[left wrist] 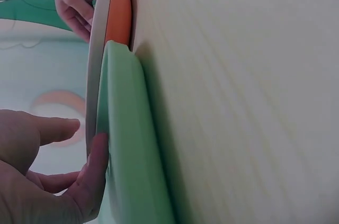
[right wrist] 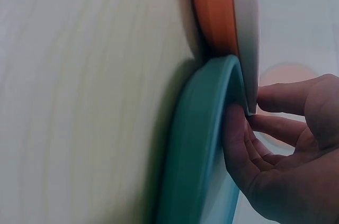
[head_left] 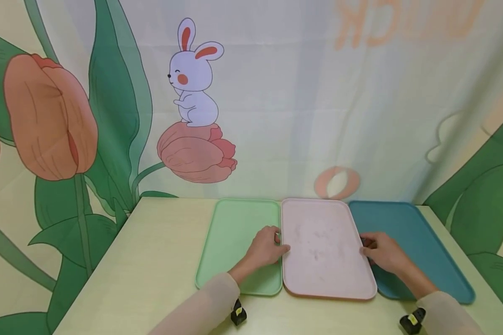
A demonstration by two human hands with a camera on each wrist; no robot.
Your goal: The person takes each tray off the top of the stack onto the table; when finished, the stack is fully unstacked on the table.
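Note:
A pale pink tray (head_left: 324, 260) lies in the middle, stacked on an orange tray (right wrist: 213, 12) whose side shows in both wrist views. My left hand (head_left: 264, 246) holds the pink tray's left edge, thumb over the rim and fingers at its side. At the opposite edge, my right hand (head_left: 384, 252) pinches the rim between thumb and fingers. To the left sits a light green tray (head_left: 239, 232), partly under my left hand. A teal-blue tray (head_left: 406, 228) lies on the right, beneath my right hand and forearm.
The trays stand side by side on a pale wood-grain table (head_left: 151, 260). A curtain (head_left: 276, 93) printed with tulips and a rabbit hangs behind the table's far edge. Black wrist devices (head_left: 238, 314) sit below both sleeves.

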